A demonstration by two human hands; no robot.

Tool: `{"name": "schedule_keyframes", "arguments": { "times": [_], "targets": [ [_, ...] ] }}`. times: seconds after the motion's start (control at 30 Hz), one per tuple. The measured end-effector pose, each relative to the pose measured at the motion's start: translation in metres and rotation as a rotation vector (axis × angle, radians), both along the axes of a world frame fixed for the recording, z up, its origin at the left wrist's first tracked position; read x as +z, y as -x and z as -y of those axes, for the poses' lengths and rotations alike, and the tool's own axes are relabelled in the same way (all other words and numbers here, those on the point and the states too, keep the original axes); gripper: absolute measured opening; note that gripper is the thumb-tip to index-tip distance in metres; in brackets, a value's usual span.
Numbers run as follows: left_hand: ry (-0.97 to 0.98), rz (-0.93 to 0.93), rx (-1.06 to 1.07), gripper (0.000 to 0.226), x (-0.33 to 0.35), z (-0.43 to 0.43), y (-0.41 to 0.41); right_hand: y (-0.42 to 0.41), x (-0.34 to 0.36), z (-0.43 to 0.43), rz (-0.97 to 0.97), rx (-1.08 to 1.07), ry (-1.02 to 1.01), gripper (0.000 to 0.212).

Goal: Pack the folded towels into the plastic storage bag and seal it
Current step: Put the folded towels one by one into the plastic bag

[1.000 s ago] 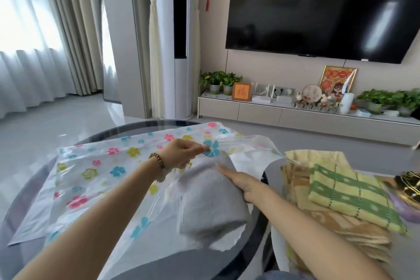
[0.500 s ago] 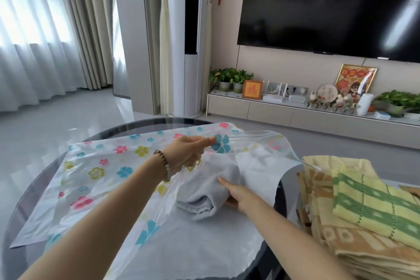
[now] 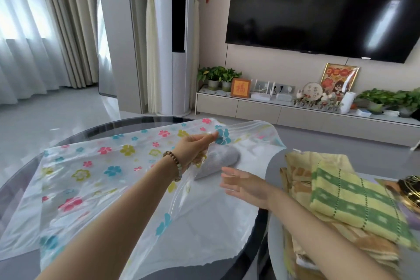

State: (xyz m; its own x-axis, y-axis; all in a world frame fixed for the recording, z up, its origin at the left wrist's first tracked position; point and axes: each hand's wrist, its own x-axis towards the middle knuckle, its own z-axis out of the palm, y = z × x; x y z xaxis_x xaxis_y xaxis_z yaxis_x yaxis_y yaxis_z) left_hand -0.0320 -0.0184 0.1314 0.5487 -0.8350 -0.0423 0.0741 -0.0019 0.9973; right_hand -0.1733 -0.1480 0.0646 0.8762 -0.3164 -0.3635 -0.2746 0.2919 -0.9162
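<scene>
The plastic storage bag [image 3: 95,166], clear with a print of pink, blue and yellow flowers, lies spread flat over the round dark desk [image 3: 127,121], its open mouth turned to the right. A folded grey towel [image 3: 218,159] sits just inside that mouth, resting on the lower sheet with the upper sheet raised over its far end. The left hand [image 3: 193,148] pinches the upper sheet beside a blue flower and holds it lifted; a bead bracelet [image 3: 176,167] circles that wrist. The right hand [image 3: 247,186] is released, fingers straight and spread, hovering over the lower sheet just near of the grey towel. It is blurred, and whether the fingertips touch the towel cannot be told.

To the right, past the desk's edge, a green-and-yellow towel [image 3: 354,202] lies on top of a stack of yellow and tan towels [image 3: 297,170]. A shiny gold object [image 3: 409,191] shows at the right edge, too cut off to identify.

Far across the room, a long low cabinet [image 3: 295,113] carries potted plants [image 3: 218,75] and framed pictures under a wall-mounted television [image 3: 318,7]. Curtains [image 3: 34,29] hang at the far left.
</scene>
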Motion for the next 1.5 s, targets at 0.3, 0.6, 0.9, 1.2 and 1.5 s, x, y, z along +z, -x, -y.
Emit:
{"name": "schedule_keyframes", "arguments": {
  "times": [0.3,0.6,0.9,1.2,1.5],
  "targets": [
    [-0.028,0.016,0.026,0.028,-0.021,0.045,0.041,0.176,0.090,0.094,0.001,0.051,0.450,0.049],
    [-0.087,0.055,0.014,0.031,-0.032,0.064,0.061,0.212,0.066,0.182,-0.604,0.078,0.887,0.115],
    [-0.110,0.037,0.016,0.031,-0.034,0.070,0.064,0.188,0.060,0.198,-0.712,0.099,0.974,0.143],
    [-0.092,-0.013,0.011,0.024,-0.026,0.060,0.059,0.194,0.115,0.179,-0.491,0.012,0.928,0.083],
    [-0.025,-0.083,-0.034,0.021,-0.005,0.034,0.030,0.112,0.093,0.078,-0.207,-0.070,0.379,0.055]
  ]
}}
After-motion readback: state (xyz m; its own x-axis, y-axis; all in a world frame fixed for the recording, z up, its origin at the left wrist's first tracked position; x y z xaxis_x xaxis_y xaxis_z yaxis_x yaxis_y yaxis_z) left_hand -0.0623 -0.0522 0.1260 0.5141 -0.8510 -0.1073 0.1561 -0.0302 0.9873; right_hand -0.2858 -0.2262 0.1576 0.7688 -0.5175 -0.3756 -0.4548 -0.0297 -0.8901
